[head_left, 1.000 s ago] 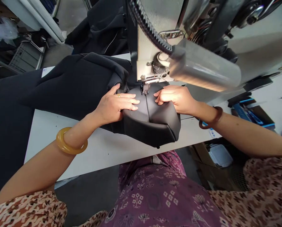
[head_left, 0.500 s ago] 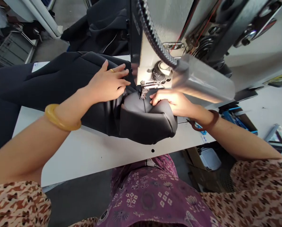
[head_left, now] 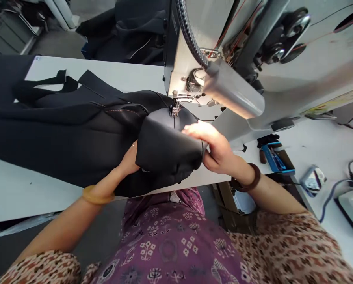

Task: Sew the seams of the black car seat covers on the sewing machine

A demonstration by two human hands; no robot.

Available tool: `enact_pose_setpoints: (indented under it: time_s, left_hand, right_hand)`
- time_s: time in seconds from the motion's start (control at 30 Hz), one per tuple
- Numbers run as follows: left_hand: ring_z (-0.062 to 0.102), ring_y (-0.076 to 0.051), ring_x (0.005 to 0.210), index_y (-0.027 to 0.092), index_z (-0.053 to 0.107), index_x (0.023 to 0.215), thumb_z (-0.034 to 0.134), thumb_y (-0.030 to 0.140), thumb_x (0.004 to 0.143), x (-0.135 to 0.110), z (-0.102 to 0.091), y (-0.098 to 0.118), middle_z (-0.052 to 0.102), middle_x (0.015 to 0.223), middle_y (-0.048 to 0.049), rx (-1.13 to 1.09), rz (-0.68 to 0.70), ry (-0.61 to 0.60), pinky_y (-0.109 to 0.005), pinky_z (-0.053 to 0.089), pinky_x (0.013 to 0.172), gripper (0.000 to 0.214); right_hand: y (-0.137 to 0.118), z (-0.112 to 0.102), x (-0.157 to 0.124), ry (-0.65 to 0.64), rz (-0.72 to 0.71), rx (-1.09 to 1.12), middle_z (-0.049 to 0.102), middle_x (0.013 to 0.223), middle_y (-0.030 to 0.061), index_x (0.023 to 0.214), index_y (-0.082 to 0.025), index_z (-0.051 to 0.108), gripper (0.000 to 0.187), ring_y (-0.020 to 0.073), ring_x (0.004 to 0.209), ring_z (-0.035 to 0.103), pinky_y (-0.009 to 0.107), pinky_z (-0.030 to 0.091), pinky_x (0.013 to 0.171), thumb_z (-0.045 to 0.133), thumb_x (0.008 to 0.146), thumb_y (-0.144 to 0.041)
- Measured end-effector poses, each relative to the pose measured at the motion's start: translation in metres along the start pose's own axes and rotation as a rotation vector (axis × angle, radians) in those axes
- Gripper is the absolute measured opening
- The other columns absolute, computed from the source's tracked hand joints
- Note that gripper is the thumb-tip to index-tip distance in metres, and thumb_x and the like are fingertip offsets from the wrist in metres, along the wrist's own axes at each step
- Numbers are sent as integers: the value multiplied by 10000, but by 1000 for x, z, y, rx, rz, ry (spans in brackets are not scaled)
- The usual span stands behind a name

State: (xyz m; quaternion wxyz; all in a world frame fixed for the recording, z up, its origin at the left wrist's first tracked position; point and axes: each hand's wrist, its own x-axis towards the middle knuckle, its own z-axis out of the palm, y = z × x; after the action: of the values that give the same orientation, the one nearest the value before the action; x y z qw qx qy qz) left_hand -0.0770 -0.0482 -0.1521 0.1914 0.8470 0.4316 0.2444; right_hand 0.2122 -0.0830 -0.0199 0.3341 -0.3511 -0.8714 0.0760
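A black fabric piece lies folded under the presser foot of a grey sewing machine. My left hand is tucked under the fold's near edge, with most of its fingers hidden by the cloth. My right hand grips the fold's right edge, thumb below and fingers on top. The rest of the black fabric spreads to the left over the white table.
A blue box of tools sits right of the machine. A cable and a small device lie at the far right. Dark garments are heaped behind the table. Boxes stand under it.
My left hand came off the top of the fabric behind the needle and went under the fold's near edge. My right hand slid from flat on top to gripping the right edge. The view swung right.
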Motion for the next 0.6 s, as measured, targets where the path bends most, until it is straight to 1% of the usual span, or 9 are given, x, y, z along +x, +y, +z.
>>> enact_pose_setpoints:
  time_s: [0.07,0.13,0.17,0.23,0.3,0.37,0.5,0.53,0.6]
  left_hand:
    - [590,-242,1149,278,411,1385,375,349,923,-11,-21,27,617,1249,-77,-30,-59,60,-407,534,935,468]
    - [588,-226,1135,264,517,1274,358,330,941,-2,-52,53,624,1223,-44,-34,-83,186,-419,509,980,374]
    - [568,-221,1155,258,545,1228,362,337,948,9,-70,65,607,1246,-26,-26,-69,275,-424,479,1022,344]
    - [539,-221,1173,256,614,1064,386,362,940,41,-101,88,606,1241,12,-27,29,283,-429,435,1065,280]
    - [619,-212,972,253,618,835,472,374,877,77,-124,104,683,978,26,-143,16,105,-444,501,954,194]
    - [639,-216,812,240,591,692,512,347,806,109,-134,112,677,790,11,-300,-13,-129,-449,545,812,175]
    - [653,-219,725,234,660,689,528,372,744,127,-127,112,707,756,-6,-392,-76,-713,-413,566,698,198]
    - [656,-208,735,240,676,722,525,383,751,122,-122,112,719,785,2,-346,-48,-784,-385,568,702,210]
    - [656,-172,726,256,682,750,512,400,782,105,-108,114,727,793,29,-169,70,-656,-301,559,683,225]
  right_hand:
    - [-2,3,-17,251,198,-89,640,1023,94,1142,-260,504,319,233,981,606,448,477,905,427,836,-213]
    - [-5,9,-37,396,316,-173,633,912,77,1058,-263,522,202,221,843,615,398,512,760,470,869,-313]
    - [-6,13,-45,399,323,-205,627,843,61,989,-257,532,166,206,767,609,363,507,684,491,873,-368]
    - [-11,25,-56,300,300,-284,614,733,40,880,-233,544,270,181,656,586,310,454,569,522,858,-502]
    - [-16,37,-55,212,295,-394,618,682,46,827,-203,564,435,177,616,579,294,391,522,516,821,-635]
    - [-18,47,-46,220,307,-498,615,641,52,791,-183,580,488,172,585,571,290,328,489,473,837,-656]
    - [-11,61,-26,158,242,-596,561,540,33,674,-195,582,349,133,466,475,290,206,445,428,895,-418]
    - [-7,65,-24,115,215,-590,540,516,29,634,-198,569,315,130,444,442,290,187,444,438,868,-364]
    - [4,76,-22,53,172,-556,487,462,25,547,-197,520,267,128,423,389,288,178,446,467,788,-298]
